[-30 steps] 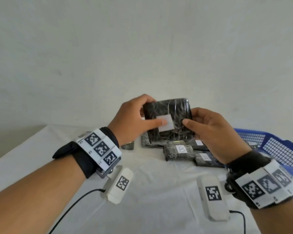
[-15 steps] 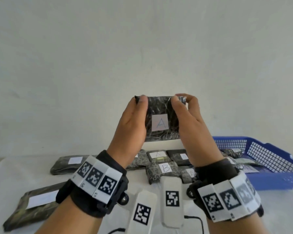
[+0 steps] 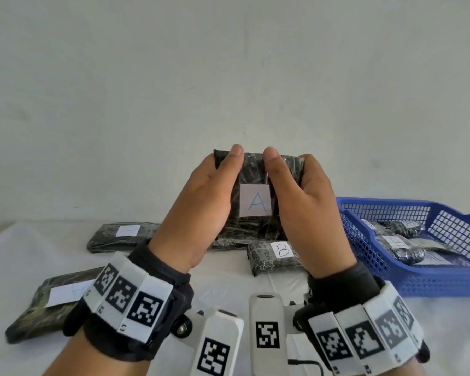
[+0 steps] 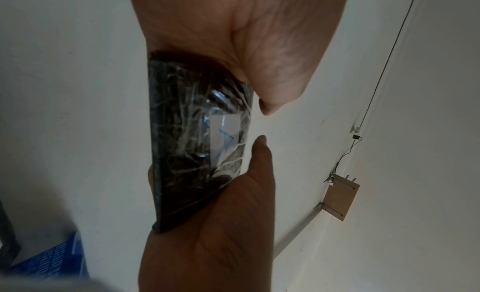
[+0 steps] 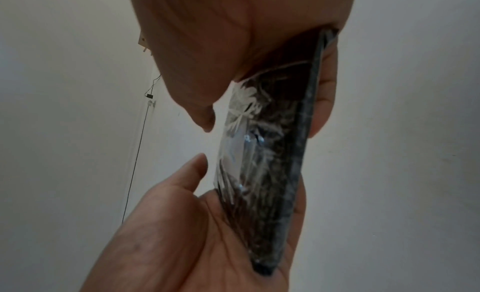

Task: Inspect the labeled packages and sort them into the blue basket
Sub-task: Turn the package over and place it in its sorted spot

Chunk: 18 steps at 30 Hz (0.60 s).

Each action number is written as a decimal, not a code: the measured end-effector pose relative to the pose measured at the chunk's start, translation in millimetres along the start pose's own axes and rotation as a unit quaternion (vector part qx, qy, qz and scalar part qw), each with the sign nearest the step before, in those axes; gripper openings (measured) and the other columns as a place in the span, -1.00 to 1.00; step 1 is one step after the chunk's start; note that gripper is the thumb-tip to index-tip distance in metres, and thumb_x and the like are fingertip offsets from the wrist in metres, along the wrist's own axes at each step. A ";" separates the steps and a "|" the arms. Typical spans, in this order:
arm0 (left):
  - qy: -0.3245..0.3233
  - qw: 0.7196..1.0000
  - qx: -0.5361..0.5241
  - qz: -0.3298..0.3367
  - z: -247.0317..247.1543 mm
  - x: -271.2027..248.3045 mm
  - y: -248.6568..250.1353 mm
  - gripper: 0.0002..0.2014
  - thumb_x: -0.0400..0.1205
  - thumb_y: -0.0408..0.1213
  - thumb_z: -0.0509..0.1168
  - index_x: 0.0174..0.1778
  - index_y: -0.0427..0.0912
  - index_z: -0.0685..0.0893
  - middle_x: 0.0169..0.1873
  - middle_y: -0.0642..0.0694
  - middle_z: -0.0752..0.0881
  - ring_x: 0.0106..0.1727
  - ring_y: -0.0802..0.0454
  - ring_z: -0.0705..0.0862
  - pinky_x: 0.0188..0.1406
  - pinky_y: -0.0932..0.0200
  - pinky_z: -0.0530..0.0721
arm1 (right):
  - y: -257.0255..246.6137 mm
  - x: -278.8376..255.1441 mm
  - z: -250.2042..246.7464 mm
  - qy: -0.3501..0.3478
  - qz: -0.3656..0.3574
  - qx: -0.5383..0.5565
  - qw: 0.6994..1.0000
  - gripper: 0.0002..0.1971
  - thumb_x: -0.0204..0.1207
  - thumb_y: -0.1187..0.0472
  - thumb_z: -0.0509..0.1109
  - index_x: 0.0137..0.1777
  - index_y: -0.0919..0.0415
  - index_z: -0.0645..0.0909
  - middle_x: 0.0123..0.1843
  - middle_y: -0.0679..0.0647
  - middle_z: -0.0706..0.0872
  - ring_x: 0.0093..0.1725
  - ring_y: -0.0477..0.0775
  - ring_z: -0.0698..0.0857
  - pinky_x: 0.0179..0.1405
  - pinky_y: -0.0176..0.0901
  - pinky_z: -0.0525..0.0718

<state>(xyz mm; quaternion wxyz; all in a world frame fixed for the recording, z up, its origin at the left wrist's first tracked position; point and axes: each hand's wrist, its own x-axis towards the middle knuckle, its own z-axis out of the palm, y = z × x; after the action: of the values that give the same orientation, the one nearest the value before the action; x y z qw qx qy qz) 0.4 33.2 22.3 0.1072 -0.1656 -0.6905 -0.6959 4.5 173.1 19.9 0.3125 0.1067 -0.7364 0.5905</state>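
I hold a dark, plastic-wrapped package (image 3: 255,169) upright in front of me, its white label with a blue "A" (image 3: 255,204) facing me. My left hand (image 3: 201,207) grips its left edge and my right hand (image 3: 307,213) its right edge, with the fingers behind it. In the left wrist view the package (image 4: 194,142) sits between my left hand (image 4: 207,234) below and my right hand (image 4: 246,39) above. The right wrist view shows the package (image 5: 272,162) edge-on, with both thumbs standing off its front face. The blue basket (image 3: 418,283) stands at the right with several packages inside.
On the white table lie a package labelled "B" (image 3: 274,256) just below my hands, a long dark package (image 3: 120,237) at the back left and another (image 3: 46,302) at the front left. A plain wall stands close behind the table.
The package has come up and now stands upright with its label facing me. My left thumb has left the label and both hands now sit at the sides, showing the "A".
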 end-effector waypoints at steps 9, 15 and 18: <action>-0.036 0.999 -0.021 -0.024 -11.0 -7.2 1.2 -0.38 0.76 0.22 0.12 0.26 -0.37 0.54 0.16 -0.42 0.71 0.31 -0.41 0.69 0.50 -0.53 0.52 | 1.1 -6.8 4.2 0.007 0.001 0.006 1.000 -0.46 0.55 -0.32 0.46 -0.22 0.11 0.35 -0.31 0.05 0.38 -0.31 0.09 0.36 -0.30 0.07 0.47; 0.001 1.000 -0.017 -0.011 -0.2 -9.7 0.1 -0.46 0.80 0.22 0.15 0.22 -0.25 0.65 0.11 -0.39 0.75 0.25 -0.30 0.75 0.41 -0.42 0.65 | 0.6 -7.3 3.8 0.023 -0.011 -0.007 1.000 -0.50 0.60 -0.24 0.45 -0.24 0.12 0.36 -0.36 -0.04 0.43 -0.36 -0.06 0.40 -0.34 -0.15 0.47; 0.008 1.000 -0.008 -0.009 -0.1 -7.8 -1.9 -0.50 0.78 0.22 0.15 -0.02 -0.23 0.56 -0.11 -0.27 0.69 0.07 -0.32 0.75 0.37 -0.50 0.63 | -2.0 -8.6 2.9 0.032 -0.011 -0.028 0.999 -0.50 0.66 -0.19 0.40 -0.28 0.09 0.28 -0.39 -0.10 0.34 -0.42 -0.14 0.31 -0.42 -0.33 0.36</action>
<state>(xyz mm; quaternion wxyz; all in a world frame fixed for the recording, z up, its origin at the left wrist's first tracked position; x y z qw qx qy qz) 6.9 32.5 17.5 0.1046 -0.1546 -0.6857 -0.7035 11.3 168.1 16.2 0.3455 0.0869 -0.7410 0.5691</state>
